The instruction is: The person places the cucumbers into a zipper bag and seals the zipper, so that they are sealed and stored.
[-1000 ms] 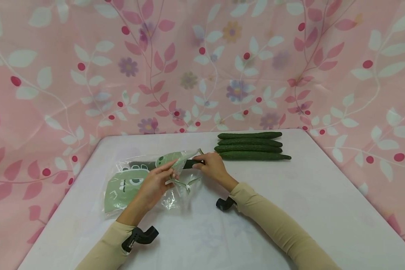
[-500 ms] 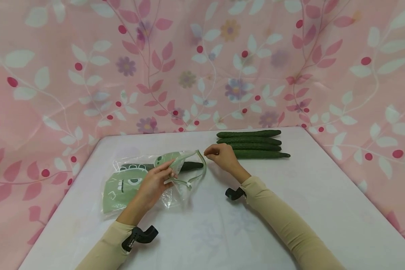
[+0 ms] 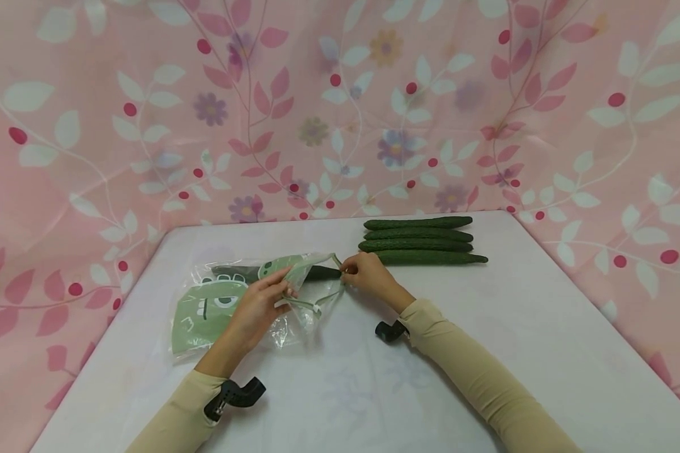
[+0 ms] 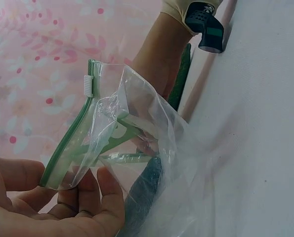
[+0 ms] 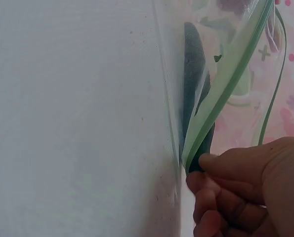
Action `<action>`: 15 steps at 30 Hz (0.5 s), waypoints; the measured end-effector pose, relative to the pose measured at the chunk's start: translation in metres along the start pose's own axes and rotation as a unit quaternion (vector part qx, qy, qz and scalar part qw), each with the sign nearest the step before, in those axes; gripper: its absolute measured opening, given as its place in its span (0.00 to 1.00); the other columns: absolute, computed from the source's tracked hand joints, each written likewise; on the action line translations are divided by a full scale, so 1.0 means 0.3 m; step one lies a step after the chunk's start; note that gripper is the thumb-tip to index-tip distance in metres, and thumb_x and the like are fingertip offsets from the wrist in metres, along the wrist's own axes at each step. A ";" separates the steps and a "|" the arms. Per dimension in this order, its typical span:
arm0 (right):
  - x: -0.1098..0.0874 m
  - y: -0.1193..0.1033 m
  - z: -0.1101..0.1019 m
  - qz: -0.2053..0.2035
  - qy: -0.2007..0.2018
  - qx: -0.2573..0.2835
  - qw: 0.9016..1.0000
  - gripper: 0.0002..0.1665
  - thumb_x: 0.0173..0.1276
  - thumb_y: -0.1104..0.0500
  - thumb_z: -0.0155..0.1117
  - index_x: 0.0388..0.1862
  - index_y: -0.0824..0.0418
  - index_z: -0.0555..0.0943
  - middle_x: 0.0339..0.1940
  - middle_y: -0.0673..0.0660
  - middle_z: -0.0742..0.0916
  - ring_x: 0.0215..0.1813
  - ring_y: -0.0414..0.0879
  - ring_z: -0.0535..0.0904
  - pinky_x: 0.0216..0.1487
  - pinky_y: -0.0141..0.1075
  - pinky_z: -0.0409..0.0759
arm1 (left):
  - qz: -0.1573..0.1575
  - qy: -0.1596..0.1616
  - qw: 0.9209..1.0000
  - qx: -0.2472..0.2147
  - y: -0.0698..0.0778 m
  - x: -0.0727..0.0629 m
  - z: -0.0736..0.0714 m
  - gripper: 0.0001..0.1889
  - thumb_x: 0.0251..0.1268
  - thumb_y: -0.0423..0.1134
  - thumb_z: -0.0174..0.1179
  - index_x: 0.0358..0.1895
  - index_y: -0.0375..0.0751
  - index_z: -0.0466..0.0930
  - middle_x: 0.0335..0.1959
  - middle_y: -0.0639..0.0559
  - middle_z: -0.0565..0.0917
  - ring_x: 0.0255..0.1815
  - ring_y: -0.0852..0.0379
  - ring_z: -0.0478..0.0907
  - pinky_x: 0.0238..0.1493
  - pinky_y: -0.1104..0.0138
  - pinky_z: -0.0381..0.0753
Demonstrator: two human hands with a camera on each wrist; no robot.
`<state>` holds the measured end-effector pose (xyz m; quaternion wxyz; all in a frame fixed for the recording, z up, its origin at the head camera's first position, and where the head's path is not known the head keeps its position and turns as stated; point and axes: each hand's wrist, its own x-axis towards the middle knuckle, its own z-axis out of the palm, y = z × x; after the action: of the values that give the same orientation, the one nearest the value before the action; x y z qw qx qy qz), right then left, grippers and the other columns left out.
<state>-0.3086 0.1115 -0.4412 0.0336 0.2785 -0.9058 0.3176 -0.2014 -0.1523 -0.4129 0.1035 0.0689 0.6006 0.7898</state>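
Note:
A clear slider zip bag point(image 3: 291, 324) with green cartoon prints lies on the table, its mouth spread toward the right. Inside it a dark green cucumber point(image 3: 323, 272) lies lengthwise, its tip at the mouth. My left hand point(image 3: 263, 308) pinches the bag's near rim between thumb and fingers; the white slider point(image 4: 88, 86) shows farther along that green-edged rim. With thumb and forefinger my right hand point(image 3: 368, 277) pinches the cucumber's tip point(image 5: 200, 155) beside the green rim. Whether those fingers also catch the rim is hard to tell.
Several cucumbers point(image 3: 430, 258) lie side by side at the back of the white table point(image 3: 459, 377), just beyond my right hand. A pink floral cloth point(image 3: 340, 113) hangs behind the table's back edge.
My right hand left the cucumber's tip and drew back rightward, then returned to it. The cucumber first slid left into the bag, then shifted slightly right. My left hand stayed on the rim.

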 end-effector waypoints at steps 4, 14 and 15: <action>-0.006 -0.009 0.002 0.019 0.008 0.015 1.000 0.04 0.66 0.65 0.76 0.39 0.63 0.92 0.31 0.51 0.90 0.31 0.40 0.83 0.35 0.35 0.81 | 0.000 0.000 1.000 0.001 -0.003 0.002 0.000 0.25 0.85 0.32 0.46 0.80 0.36 0.62 0.38 0.49 0.77 0.45 0.54 0.77 0.50 0.59 0.73; -0.018 0.006 0.032 0.026 0.028 0.037 0.999 0.11 0.59 0.59 0.83 0.38 0.60 0.90 0.30 0.47 0.87 0.34 0.40 0.81 0.40 0.38 0.80 | 0.000 -0.003 1.000 0.007 -0.004 0.003 0.000 0.26 0.85 0.32 0.46 0.80 0.37 0.63 0.39 0.49 0.77 0.48 0.52 0.77 0.51 0.58 0.74; -0.018 0.006 0.035 0.023 0.028 0.036 0.999 0.11 0.58 0.60 0.83 0.39 0.60 0.90 0.29 0.48 0.87 0.34 0.41 0.81 0.40 0.38 0.80 | 0.001 -0.004 1.000 0.008 -0.005 0.004 -0.001 0.26 0.85 0.32 0.46 0.80 0.37 0.62 0.39 0.49 0.77 0.48 0.51 0.77 0.52 0.57 0.74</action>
<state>-0.3036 0.1090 -0.4517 0.0419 0.2495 -0.8986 0.3585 -0.2024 -0.1520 -0.4143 0.1045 0.0729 0.6068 0.7845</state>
